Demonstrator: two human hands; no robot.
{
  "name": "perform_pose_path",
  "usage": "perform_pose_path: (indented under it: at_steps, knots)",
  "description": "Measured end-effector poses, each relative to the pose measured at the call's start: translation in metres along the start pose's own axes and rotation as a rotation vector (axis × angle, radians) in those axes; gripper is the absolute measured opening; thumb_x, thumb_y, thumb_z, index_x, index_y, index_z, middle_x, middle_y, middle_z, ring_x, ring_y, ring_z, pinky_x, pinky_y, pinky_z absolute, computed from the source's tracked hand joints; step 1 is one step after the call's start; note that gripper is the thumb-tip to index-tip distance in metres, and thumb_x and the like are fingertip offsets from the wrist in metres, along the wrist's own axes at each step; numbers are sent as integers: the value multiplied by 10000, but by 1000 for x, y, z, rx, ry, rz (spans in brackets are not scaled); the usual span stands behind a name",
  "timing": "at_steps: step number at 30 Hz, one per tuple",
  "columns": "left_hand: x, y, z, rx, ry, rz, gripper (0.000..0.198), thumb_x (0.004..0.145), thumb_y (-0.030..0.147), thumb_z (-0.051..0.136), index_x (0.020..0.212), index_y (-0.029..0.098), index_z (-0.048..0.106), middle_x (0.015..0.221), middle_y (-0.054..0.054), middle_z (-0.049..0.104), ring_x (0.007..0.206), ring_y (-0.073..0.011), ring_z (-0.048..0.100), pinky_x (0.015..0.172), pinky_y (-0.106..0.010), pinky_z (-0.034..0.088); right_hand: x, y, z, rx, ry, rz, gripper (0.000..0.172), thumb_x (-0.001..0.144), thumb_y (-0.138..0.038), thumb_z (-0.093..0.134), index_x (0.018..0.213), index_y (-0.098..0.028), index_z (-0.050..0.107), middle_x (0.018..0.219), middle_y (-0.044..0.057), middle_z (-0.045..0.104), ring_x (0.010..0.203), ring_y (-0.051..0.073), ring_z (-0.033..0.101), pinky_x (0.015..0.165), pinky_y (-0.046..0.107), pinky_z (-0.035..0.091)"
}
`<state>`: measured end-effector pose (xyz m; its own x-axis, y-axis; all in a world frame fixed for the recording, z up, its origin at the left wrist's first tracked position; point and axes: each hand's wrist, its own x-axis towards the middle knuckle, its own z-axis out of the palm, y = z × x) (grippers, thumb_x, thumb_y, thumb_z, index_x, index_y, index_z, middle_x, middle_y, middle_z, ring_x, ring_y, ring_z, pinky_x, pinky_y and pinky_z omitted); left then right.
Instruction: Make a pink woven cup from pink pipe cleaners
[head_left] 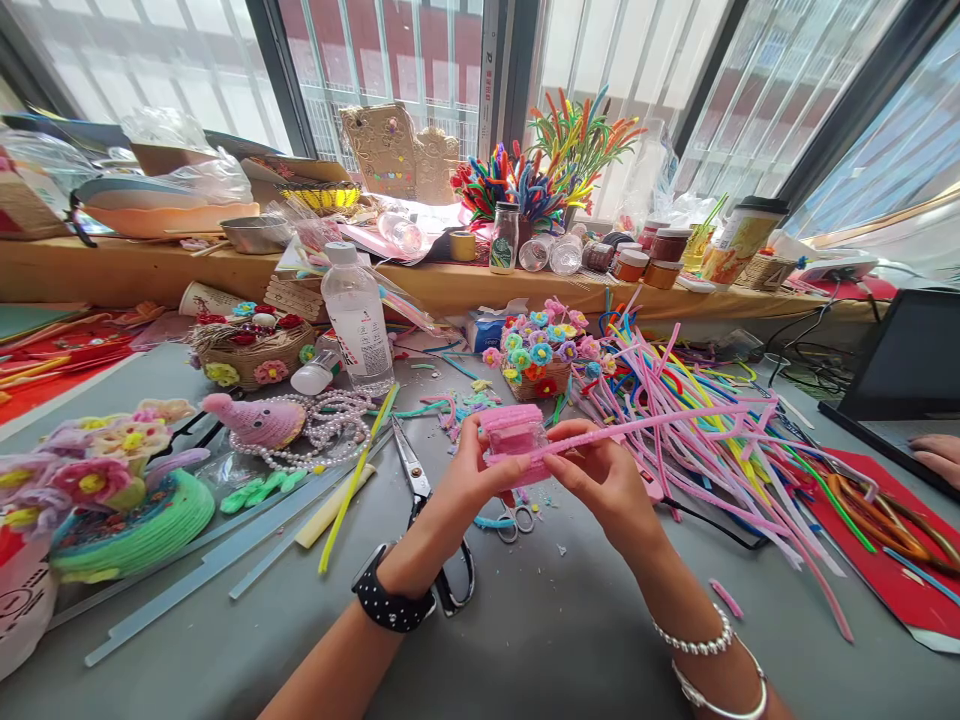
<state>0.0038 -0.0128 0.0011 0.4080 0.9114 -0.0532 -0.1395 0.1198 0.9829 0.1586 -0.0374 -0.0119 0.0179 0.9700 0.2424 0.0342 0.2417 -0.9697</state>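
though partly behind hands (466, 485), pink object (517, 441)

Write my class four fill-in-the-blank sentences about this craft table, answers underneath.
1. The right hand pinches a long fuzzy strip coloured ____.
2. The dotted black band is worn on the ____ arm.
3. The large clear bottle has a ____ cap.
4. The large scissors lie on a ____ table.
Answers: pink; left; white; grey.

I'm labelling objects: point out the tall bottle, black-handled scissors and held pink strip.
Tall bottle (360, 335), head view: its label.
Black-handled scissors (411, 463), head view: blades.
Pink strip (645, 427), head view: free length.
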Motion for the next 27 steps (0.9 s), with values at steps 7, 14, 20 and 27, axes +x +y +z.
perform_pose_path:
  at_steps: [7, 14, 20, 27]
  knots:
    - [0, 0, 1, 10, 34, 0, 603, 610, 398, 640, 1096, 184, 355, 944, -65, 535, 677, -141, 527, 489, -237, 428, -1, -1, 2, -15, -9, 41, 300, 677, -361, 655, 910, -212, 539, 877, 20, 549, 703, 120, 543, 647, 265, 497]
    - [2, -1, 1, 24, 28, 27, 581, 616, 384, 643, 1083, 183, 359, 911, -51, 546, 665, -141, 533, 481, -234, 427, -1, -1, 4, 18, -25, 75, 285, 677, -337, 650, 895, -219, 509, 845, 1, 518, 687, 112, 527, 614, 240, 470]
    - [-1, 0, 2, 57, 24, 42, 534, 640, 374, 626, 1073, 187, 373, 880, -34, 540, 617, -116, 518, 482, -229, 417, -1, -1, 3, 57, -48, 123, 292, 668, -340, 655, 894, -229, 506, 822, -16, 513, 694, 114, 527, 599, 229, 452]
    - [0, 0, 1, 17, 25, 11, 590, 614, 401, 635, 1094, 179, 374, 913, -51, 539, 657, -131, 520, 477, -230, 429, 0, 3, 2, 102, -55, 129, 273, 687, -348, 637, 903, -230, 520, 834, -15, 532, 738, 120, 525, 627, 228, 443]
